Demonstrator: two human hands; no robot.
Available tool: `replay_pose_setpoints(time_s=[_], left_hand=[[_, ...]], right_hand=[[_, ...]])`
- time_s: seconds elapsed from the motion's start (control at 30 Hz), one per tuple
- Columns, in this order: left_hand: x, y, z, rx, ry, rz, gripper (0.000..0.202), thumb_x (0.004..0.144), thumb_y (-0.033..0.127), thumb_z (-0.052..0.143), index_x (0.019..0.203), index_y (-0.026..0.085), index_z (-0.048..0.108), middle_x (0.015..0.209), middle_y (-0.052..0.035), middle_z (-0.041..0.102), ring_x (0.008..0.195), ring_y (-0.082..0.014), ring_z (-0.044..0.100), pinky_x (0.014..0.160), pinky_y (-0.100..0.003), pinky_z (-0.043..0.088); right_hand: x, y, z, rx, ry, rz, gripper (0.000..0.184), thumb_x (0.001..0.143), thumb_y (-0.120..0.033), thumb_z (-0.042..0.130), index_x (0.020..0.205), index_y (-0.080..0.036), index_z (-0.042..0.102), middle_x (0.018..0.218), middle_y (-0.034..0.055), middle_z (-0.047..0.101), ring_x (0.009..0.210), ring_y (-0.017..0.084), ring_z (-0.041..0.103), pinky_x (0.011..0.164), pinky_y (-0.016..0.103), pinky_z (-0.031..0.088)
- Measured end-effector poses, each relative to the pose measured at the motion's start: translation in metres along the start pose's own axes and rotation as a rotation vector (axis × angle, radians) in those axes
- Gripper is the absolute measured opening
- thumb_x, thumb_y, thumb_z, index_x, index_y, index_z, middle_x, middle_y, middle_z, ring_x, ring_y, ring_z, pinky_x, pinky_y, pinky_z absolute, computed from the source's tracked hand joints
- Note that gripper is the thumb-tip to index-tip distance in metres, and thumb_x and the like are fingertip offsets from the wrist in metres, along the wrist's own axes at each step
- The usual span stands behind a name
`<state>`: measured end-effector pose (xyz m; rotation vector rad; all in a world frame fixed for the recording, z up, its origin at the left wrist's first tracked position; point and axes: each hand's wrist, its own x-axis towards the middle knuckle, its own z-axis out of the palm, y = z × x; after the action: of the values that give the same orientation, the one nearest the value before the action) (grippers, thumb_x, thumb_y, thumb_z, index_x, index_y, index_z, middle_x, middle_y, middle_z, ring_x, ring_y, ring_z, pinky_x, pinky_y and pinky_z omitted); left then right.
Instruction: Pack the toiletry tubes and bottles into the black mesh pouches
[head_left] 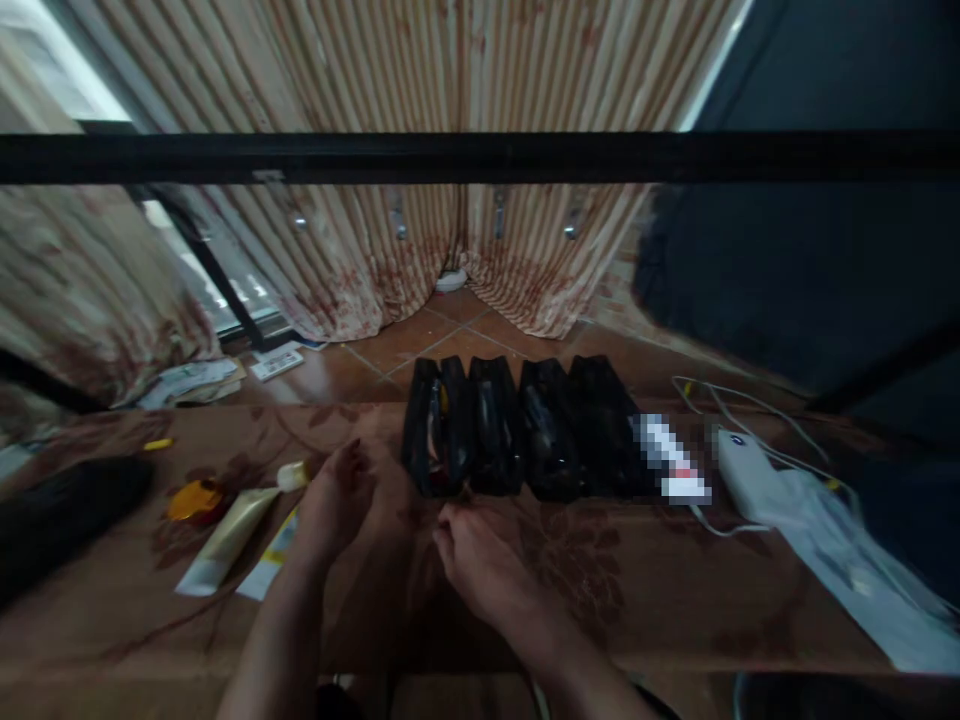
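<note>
Several black pouch-like compartments stand side by side on the cloth in the middle; the leftmost black pouch [439, 430] gapes at the top, with items inside too dark to name. My right hand [480, 555] is closed just in front of the row, its fingertips by the front edge of the pouches; whatever they pinch, if anything, is hidden. To the left of the row, my left hand [341, 495] hovers over the cloth with fingers loosely bent and no visible object in them. Beside it lie a white-capped item [292, 475], a cream tube [229, 540] and a white-and-yellow tube [268, 562].
A brown patterned cloth [600, 610] covers the table. An orange-yellow round item [196, 500] and a dark object [75, 515] lie left. Right are a white box-shaped device [750, 475], cables and a white plastic bag [847, 560]. A black bar [480, 158] crosses beyond.
</note>
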<state>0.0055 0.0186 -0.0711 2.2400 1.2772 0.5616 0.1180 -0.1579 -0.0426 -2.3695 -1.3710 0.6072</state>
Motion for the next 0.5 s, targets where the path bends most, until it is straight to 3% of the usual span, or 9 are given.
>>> replay_pose_setpoints(time_s=[0.13, 0.23, 0.5], left_hand=[[-0.001, -0.015, -0.020, -0.017, 0.075, -0.153, 0.055, 0.082, 0.031, 0.058, 0.133, 0.014, 0.053, 0.114, -0.0131, 0.070, 0.096, -0.0237, 0.068, 0.086, -0.034, 0.052], [0.000, -0.030, -0.039, -0.003, 0.160, -0.264, 0.052, 0.083, 0.027, 0.058, 0.132, 0.012, 0.055, 0.120, -0.0147, 0.068, 0.093, -0.0224, 0.069, 0.086, -0.033, 0.051], [-0.002, -0.077, -0.083, 0.067, 0.354, -0.442, 0.048, 0.085, 0.027, 0.055, 0.131, 0.013, 0.055, 0.118, -0.0139, 0.069, 0.104, -0.0216, 0.067, 0.089, -0.030, 0.049]], right_hand=[[0.004, 0.003, 0.006, -0.038, -0.067, -0.042, 0.025, 0.094, -0.025, 0.044, 0.103, -0.018, 0.067, 0.101, 0.0101, 0.073, 0.099, 0.023, 0.066, 0.083, 0.031, 0.043], [0.007, 0.002, 0.010, -0.078, -0.127, -0.035, 0.022, 0.093, -0.026, 0.047, 0.098, -0.021, 0.067, 0.095, 0.0063, 0.074, 0.094, 0.021, 0.067, 0.078, 0.029, 0.042], [0.014, 0.000, 0.029, -0.127, -0.172, -0.106, 0.022, 0.092, -0.024, 0.046, 0.100, -0.021, 0.067, 0.094, 0.0077, 0.075, 0.090, 0.022, 0.069, 0.076, 0.030, 0.042]])
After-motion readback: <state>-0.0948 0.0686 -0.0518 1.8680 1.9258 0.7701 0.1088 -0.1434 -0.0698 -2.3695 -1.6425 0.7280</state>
